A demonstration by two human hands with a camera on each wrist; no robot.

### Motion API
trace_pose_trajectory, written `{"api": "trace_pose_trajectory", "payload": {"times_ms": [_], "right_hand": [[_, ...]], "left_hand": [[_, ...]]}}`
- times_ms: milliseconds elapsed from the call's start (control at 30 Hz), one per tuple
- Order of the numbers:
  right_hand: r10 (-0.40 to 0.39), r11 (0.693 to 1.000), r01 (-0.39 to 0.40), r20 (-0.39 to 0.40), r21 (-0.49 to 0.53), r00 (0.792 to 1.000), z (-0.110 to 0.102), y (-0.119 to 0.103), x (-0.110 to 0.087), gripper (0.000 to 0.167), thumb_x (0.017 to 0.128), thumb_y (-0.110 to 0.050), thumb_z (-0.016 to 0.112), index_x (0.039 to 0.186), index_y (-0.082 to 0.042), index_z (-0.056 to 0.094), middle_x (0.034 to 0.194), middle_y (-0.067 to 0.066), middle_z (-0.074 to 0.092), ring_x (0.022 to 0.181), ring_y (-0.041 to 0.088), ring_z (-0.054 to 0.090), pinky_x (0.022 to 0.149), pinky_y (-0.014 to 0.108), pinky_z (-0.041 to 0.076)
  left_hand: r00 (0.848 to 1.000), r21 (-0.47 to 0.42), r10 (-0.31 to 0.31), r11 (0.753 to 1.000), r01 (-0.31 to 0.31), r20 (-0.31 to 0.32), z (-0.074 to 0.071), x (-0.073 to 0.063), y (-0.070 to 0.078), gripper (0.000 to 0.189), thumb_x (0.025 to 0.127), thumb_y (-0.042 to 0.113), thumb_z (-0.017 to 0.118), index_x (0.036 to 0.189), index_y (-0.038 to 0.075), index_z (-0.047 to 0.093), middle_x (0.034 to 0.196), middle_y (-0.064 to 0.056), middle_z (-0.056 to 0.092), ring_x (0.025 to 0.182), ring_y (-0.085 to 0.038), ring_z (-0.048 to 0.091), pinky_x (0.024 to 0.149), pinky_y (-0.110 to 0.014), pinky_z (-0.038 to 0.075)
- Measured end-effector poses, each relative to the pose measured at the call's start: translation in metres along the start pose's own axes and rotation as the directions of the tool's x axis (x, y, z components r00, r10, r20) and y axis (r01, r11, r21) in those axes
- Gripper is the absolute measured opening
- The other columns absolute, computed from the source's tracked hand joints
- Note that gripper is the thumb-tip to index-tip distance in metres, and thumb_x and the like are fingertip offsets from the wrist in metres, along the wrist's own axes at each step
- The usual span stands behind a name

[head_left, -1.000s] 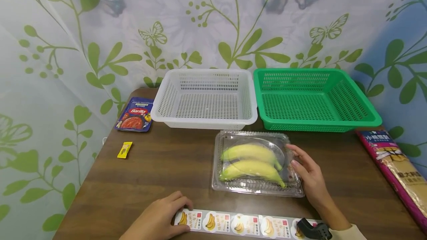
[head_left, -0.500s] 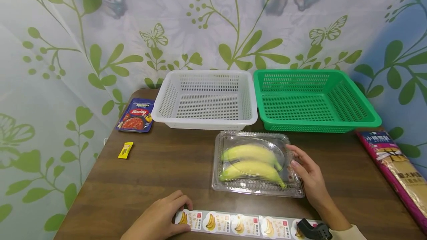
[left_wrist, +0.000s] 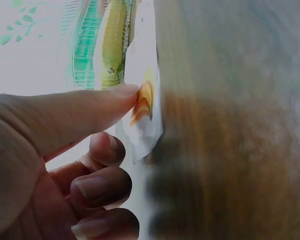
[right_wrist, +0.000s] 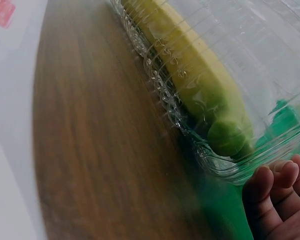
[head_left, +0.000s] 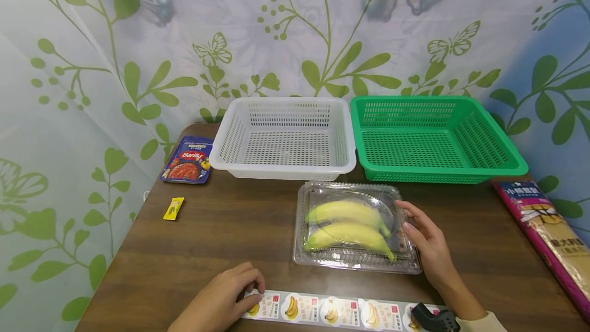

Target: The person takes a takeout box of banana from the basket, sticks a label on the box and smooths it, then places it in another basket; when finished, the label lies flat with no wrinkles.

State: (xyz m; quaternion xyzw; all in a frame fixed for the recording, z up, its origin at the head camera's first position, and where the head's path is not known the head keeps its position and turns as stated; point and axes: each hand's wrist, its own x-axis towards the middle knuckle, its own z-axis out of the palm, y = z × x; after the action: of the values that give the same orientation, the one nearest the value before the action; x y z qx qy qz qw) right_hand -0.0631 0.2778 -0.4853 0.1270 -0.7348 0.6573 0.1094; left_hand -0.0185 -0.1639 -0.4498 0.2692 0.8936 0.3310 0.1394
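Note:
My left hand (head_left: 223,296) is over the left end of a strip of round banana stickers (head_left: 339,312) lying on the table. In the left wrist view its thumb touches the end sticker (left_wrist: 145,105), while the other fingers are loosely bent below, apart from the thumb. My right hand (head_left: 430,247) rests against the right side of a clear plastic clamshell box (head_left: 301,255), fingertips at its edge. Two bananas (head_left: 350,234) lie inside under the lid. The right wrist view shows relaxed fingertips (right_wrist: 285,172) by the box corner.
A white basket (head_left: 283,172) and a green basket (head_left: 442,174) stand side by side at the back. Left of them lie a Barilla sauce pouch (head_left: 186,160) and a small yellow packet (head_left: 173,208). A long maroon-edged bag (head_left: 548,234) borders the table's right side.
My left thumb has shifted slightly upward on the end sticker, and its fingers have drawn in a little. My right hand and the box have stayed in place.

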Motion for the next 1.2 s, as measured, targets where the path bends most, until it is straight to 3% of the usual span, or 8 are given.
{"api": "trace_pose_trajectory", "payload": {"times_ms": [100, 267, 500, 800, 967, 1200], "right_hand": [[0.008, 1.0, -0.008, -0.003, -0.011, 1.0, 0.0, 0.0, 0.0, 0.044, 0.105, 0.003, 0.042, 0.149, 0.004, 0.044, 0.151, 0.001, 0.049, 0.132, 0.019, 0.038, 0.1, 0.022, 0.034], [0.017, 1.0, -0.017, -0.006, -0.024, 1.0, -0.001, 0.002, 0.0, 0.045, 0.105, 0.002, 0.042, 0.15, 0.003, 0.044, 0.152, 0.001, 0.048, 0.132, 0.02, 0.037, 0.1, 0.022, 0.033], [0.022, 0.999, -0.022, -0.011, -0.028, 1.0, -0.001, 0.002, -0.001, 0.045, 0.105, 0.002, 0.043, 0.15, 0.003, 0.044, 0.152, 0.001, 0.048, 0.132, 0.02, 0.037, 0.099, 0.023, 0.032], [0.03, 0.999, -0.031, -0.013, -0.036, 0.999, -0.001, 0.001, -0.001, 0.045, 0.105, 0.002, 0.043, 0.15, 0.002, 0.045, 0.154, 0.001, 0.046, 0.134, 0.02, 0.036, 0.099, 0.021, 0.033], [0.039, 0.998, -0.039, -0.014, -0.043, 0.999, -0.001, 0.0, -0.001, 0.045, 0.105, 0.001, 0.043, 0.15, 0.001, 0.045, 0.154, 0.001, 0.045, 0.134, 0.02, 0.036, 0.099, 0.021, 0.034], [0.038, 0.998, -0.039, -0.01, -0.04, 0.999, 0.001, 0.001, -0.002, 0.045, 0.105, 0.001, 0.043, 0.151, 0.001, 0.044, 0.154, 0.002, 0.045, 0.134, 0.019, 0.036, 0.1, 0.021, 0.032]], "left_hand": [[1.0, -0.002, -0.014, 1.0, 0.014, 0.004, -0.001, 0.0, 0.0, 0.014, 0.093, 0.026, 0.077, 0.096, 0.03, 0.063, 0.09, 0.018, 0.052, 0.079, 0.0, 0.052, 0.067, -0.021, 0.044], [0.999, 0.038, 0.039, 0.999, -0.038, -0.006, 0.0, -0.002, -0.002, 0.026, 0.087, 0.035, 0.082, 0.101, 0.028, 0.062, 0.09, 0.018, 0.05, 0.08, 0.001, 0.05, 0.068, -0.019, 0.043], [0.998, 0.026, 0.06, 0.998, -0.06, -0.004, -0.002, -0.004, -0.004, 0.028, 0.085, 0.034, 0.085, 0.101, 0.027, 0.062, 0.092, 0.018, 0.051, 0.081, 0.002, 0.05, 0.069, -0.019, 0.044], [1.0, -0.014, 0.028, 1.0, -0.027, 0.014, -0.002, -0.001, -0.005, 0.016, 0.093, 0.021, 0.077, 0.095, 0.028, 0.063, 0.087, 0.017, 0.051, 0.078, 0.0, 0.051, 0.067, -0.019, 0.044], [0.999, -0.037, 0.022, 0.999, -0.021, 0.036, -0.003, 0.0, -0.007, 0.011, 0.097, 0.023, 0.073, 0.095, 0.028, 0.064, 0.088, 0.019, 0.05, 0.08, 0.001, 0.051, 0.067, -0.019, 0.044], [0.986, -0.015, 0.163, 0.986, -0.163, -0.029, -0.001, -0.002, -0.015, 0.007, 0.098, 0.019, 0.071, 0.096, 0.02, 0.064, 0.088, 0.018, 0.049, 0.08, 0.003, 0.049, 0.068, -0.018, 0.044]]}}
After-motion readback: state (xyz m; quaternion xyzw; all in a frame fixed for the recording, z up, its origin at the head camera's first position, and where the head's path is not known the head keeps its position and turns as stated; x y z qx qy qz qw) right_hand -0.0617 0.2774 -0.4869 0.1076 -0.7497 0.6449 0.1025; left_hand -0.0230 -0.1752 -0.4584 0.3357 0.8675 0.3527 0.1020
